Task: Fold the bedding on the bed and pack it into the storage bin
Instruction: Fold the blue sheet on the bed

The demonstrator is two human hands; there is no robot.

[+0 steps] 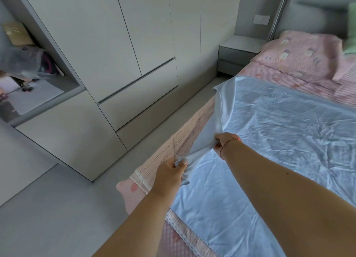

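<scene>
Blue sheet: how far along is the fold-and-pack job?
Early. Done: nothing looks folded; the blue sheet lies spread on the bed. In hand: left hand and right hand each grip its near edge, lifting it. Left: the folding and the packing; no storage bin is in view.

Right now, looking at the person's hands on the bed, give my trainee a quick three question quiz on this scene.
1. True or false: both hands grip the pale blue satin sheet.
2. Which hand is farther up the sheet's edge: A left hand, B right hand?
3. What pink item lies by the grey headboard?

Key: 1 true; 2 B; 3 the pink patterned pillow.
</scene>
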